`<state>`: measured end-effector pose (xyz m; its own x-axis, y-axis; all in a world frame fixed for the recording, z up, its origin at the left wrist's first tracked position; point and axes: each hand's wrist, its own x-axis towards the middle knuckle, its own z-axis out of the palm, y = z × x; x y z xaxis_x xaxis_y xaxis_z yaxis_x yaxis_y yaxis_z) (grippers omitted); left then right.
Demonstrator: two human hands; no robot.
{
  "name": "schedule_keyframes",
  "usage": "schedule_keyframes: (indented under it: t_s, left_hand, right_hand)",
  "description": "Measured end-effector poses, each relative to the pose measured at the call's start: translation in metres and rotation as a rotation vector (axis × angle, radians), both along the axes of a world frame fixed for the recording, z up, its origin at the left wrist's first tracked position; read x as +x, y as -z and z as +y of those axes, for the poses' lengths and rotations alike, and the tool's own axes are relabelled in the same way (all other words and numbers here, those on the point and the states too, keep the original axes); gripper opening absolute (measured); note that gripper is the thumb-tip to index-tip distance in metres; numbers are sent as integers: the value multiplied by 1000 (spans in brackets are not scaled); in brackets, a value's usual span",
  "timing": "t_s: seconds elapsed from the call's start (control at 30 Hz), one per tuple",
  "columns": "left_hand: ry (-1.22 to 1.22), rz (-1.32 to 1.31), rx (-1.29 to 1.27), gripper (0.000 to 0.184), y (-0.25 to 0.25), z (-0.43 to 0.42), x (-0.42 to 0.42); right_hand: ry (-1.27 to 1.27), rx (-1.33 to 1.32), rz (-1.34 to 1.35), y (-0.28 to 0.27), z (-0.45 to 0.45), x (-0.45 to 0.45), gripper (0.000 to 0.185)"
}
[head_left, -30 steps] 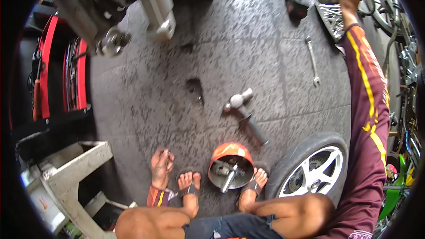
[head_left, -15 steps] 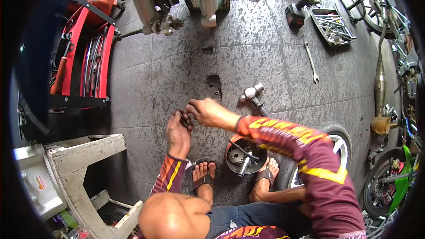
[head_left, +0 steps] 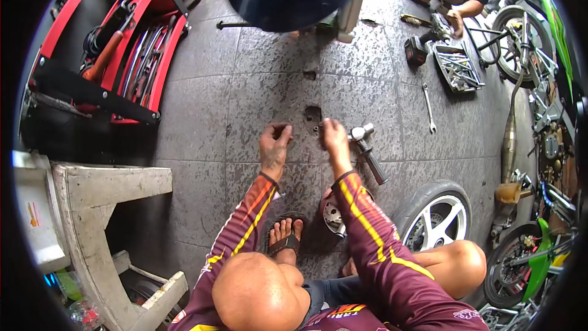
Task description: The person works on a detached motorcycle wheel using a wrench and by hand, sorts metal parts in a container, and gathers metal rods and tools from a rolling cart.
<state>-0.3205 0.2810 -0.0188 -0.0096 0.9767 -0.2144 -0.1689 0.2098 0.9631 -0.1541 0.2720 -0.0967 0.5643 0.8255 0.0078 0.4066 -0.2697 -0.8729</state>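
My left hand point(head_left: 274, 147) is raised over the tiled floor with its fingers curled inward; whatever they hold, if anything, is hidden. Close by, my right hand point(head_left: 335, 141) reaches down beside a hole in the floor point(head_left: 313, 113), fingers pinched together, their tips too small to make out. A small nut-like piece point(head_left: 316, 129) lies at that hole's lower edge. Just right of my right hand rests a hammer point(head_left: 370, 158) with a dark handle. Under my right forearm, a round metal hub part point(head_left: 332, 217) is partly covered by the sleeve.
A spoked white wheel point(head_left: 433, 224) lies at right. Farther off are a wrench point(head_left: 429, 108), a tray of sockets and tools point(head_left: 457, 67), and a power tool point(head_left: 440, 27) touched by another person's hand point(head_left: 454, 23). At left stand a red tool cart point(head_left: 147, 61) and a wooden stool point(head_left: 116, 181).
My hands were together over a dark part; now they are apart, the right lowered toward the floor hole. The view has shifted, and another person has appeared at top right.
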Motion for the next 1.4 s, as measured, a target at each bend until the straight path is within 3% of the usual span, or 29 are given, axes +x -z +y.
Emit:
schedule_keyframes:
  t_s: [0.03,0.07,0.13,0.27,0.43,0.53,0.63,0.83,0.97,1.07,1.13,1.2,1.3,1.4]
  left_hand:
    - [82,11,-58,15,13,5,-1]
    - [167,23,-116,14,23,8,-2]
    - [210,134,-111,13,32,11,6]
    - [319,308,-69,12,38,16,26]
    - [340,279,-125,17,39,20,33]
    - [318,205,-161,17,44,18,31]
    - [301,220,-198,17,43,17,30]
    - [293,254,-207,15,53,13,30]
    - [283,247,-202,16,56,9,30]
    - [314,315,-211,21,53,6,28]
    - [296,256,-199,22,58,2,29]
    - [280,233,-158,25,69,-2,33]
    - [271,349,-50,30,42,-5,30]
    - [261,299,-75,32,41,-6,29]
  right_hand:
    - [-18,-59,-126,3,5,19,35]
    - [-97,-262,-42,-10,6,32,32]
    - [-243,-345,-126,-26,5,40,26]
    - [-385,-266,-171,-41,3,39,20]
    - [-485,-236,-328,-42,4,35,23]
    - [-465,-252,-365,-37,5,30,26]
    - [-426,-70,-416,-36,3,26,24]
    - [-379,-248,-317,-34,4,19,20]
    - [-426,-188,-358,-33,4,19,19]
    - [-192,-271,-43,-24,11,17,23]
    - [-208,-358,201,-31,10,22,23]
    - [-283,-332,230,-19,9,24,24]
    - [-547,-289,56,-44,4,11,38]
    - [-545,-85,-188,-23,1,14,33]
